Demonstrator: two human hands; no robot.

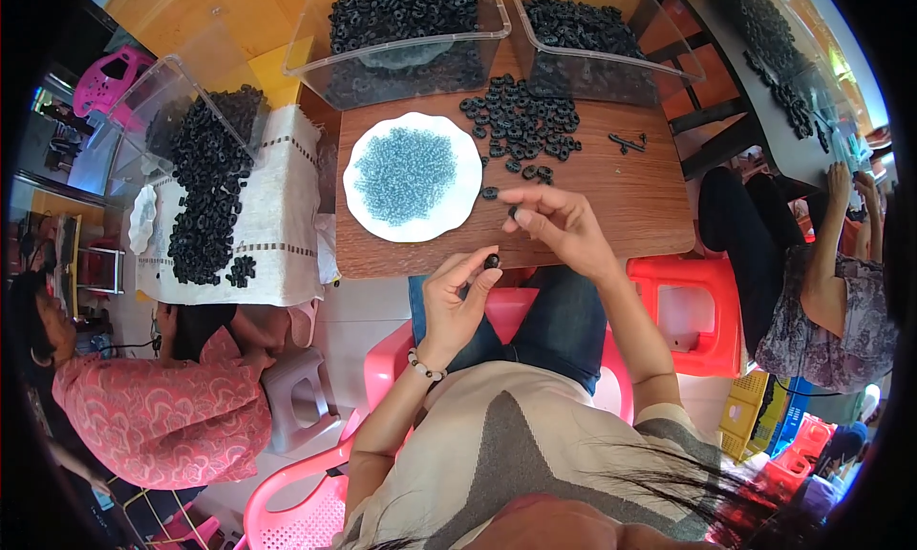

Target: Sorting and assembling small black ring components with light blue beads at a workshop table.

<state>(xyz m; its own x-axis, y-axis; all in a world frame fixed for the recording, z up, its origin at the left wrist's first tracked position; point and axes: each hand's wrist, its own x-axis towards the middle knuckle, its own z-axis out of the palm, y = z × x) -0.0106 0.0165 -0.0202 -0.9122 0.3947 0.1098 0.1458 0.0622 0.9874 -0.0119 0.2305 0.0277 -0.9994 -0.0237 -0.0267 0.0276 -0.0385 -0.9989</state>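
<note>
My left hand point(453, 300), a beaded bracelet at its wrist, pinches a small round black part point(492, 261) between thumb and fingertips, just off the table's near edge. Higher and to the right, my right hand point(565, 230) has thumb and index finger closed on another small dark piece point(513, 212), too small to make out fully. A scalloped white plate point(361, 218) lies to the left, bearing many tiny clear bluish pieces. Past my right hand spreads a loose pile of black ring-like parts point(521, 116). One single black part point(490, 193) lies beside the plate's right rim.
Two clear bins point(411, 77) point(611, 73) full of black parts stand at the table's back. Thin black pieces point(627, 144) lie on the brown table point(621, 201) at right. People sit at both sides; a red stool point(684, 306) stands right of my legs.
</note>
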